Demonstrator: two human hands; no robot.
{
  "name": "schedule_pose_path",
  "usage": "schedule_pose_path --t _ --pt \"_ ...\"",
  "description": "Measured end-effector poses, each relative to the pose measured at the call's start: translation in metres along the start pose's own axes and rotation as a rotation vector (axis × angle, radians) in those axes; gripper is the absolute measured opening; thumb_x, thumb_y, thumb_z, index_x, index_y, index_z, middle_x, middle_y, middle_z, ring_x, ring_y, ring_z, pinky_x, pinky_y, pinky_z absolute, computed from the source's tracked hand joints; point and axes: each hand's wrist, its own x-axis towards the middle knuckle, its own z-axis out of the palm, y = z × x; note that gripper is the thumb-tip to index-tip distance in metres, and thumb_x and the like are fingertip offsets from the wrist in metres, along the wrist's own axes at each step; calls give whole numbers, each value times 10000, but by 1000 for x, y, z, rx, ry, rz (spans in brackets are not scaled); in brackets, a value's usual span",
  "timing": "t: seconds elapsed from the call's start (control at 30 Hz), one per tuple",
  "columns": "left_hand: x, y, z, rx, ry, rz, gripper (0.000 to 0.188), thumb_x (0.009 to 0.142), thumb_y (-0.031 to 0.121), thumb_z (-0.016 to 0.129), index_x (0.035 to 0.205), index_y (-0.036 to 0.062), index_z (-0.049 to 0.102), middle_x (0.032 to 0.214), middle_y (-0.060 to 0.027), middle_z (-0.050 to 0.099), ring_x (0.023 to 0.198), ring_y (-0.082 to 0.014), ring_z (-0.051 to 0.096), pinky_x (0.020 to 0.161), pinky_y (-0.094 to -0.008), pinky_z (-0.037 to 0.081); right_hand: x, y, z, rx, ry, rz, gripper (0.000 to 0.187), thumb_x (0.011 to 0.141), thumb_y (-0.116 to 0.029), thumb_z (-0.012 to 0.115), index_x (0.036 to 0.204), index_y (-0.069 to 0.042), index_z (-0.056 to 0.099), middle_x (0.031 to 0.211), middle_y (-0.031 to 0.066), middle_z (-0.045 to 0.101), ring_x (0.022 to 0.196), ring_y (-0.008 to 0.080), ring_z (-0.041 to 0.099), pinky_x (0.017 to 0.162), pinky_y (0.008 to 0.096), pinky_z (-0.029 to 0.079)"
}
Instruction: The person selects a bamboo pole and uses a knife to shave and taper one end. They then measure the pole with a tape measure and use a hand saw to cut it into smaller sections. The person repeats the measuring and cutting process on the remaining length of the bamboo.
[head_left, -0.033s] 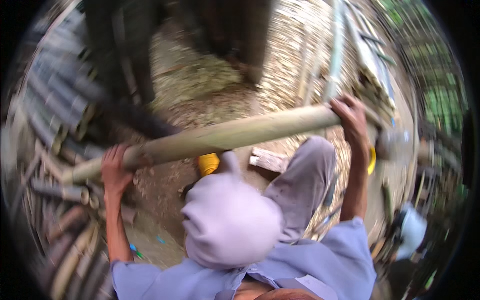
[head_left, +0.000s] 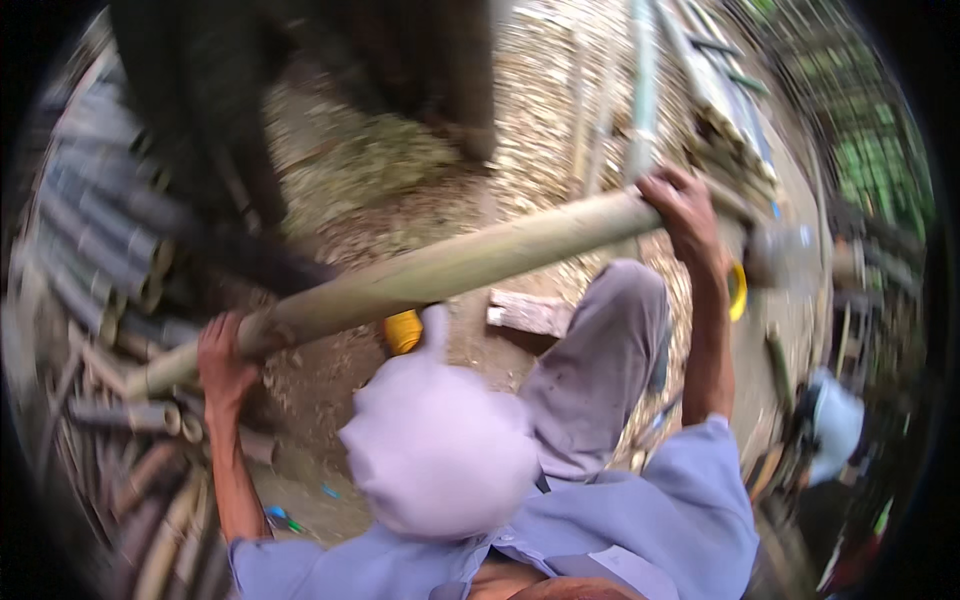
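Observation:
A pale bamboo pole (head_left: 460, 262) slants across in front of me, its right end higher in the picture. My left hand (head_left: 226, 362) is closed round it near the left end. At the other end, my right hand (head_left: 684, 212) grips it with the fingers over the top. Below the pole are my bent knees in pale trousers (head_left: 440, 450). A yellow object (head_left: 403, 332) shows just under the pole's middle, partly hidden by my leg. To its right a wooden block (head_left: 530, 312) lies on the ground.
Stacked bamboo poles (head_left: 100, 225) fill the left side. Dark upright posts (head_left: 430, 80) stand ahead, blurred, with wood shavings (head_left: 550, 90) behind them. More poles (head_left: 720, 80) lie far right. A clear plastic bottle (head_left: 785, 255), a yellow ring (head_left: 737, 292) and a light-blue object (head_left: 836, 425) are to my right.
The whole view has shifted slightly, so the posts and ground sit further left. The pole tilts a little more steeply, its right end higher. Both hands keep their hold.

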Motion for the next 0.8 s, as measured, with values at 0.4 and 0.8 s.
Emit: schedule_pose_path --t 0.4,0.8 --pt "141 181 -28 -524 -527 235 475 619 153 756 1024 3 558 852 -178 661 766 -319 663 710 -344 496 -198 223 -33 -167 294 428 407 761 -215 739 1109 -56 601 917 151 659 831 245 640 760 331 504" --pt "192 317 11 -163 -786 382 680 506 205 738 1117 -27 552 913 -155 621 819 -228 589 787 -337 466 -234 247 69 -923 265 186 836 597 -51 712 1369 -217 435 1356 120 370 1274 377 311 1041 506 254"
